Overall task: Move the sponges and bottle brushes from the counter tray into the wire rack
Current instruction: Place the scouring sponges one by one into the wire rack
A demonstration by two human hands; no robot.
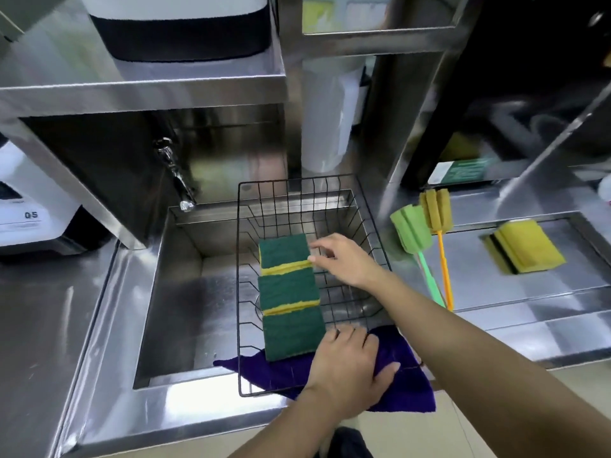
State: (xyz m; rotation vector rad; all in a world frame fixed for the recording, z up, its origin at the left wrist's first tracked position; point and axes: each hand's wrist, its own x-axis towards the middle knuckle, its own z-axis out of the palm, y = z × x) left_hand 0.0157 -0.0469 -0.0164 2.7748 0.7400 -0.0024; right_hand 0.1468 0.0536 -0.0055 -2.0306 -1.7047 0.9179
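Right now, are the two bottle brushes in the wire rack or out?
Out. Both bottle brushes lie on the counter tray, right of the wire rack.

Stainless steel counter (99,342) with a sink (185,312) sunk into it just left of both hands. A black wire rack (363,223) sits over the sink under the hands, on a purple cloth (406,388). Right of the right hand (347,259), a recessed tray (496,292) holds a green bottle brush (413,233), an orange-handled brush (436,209) and a yellow sponge (525,249).

Open-topped wire rack (344,206), sponges (289,294) left.
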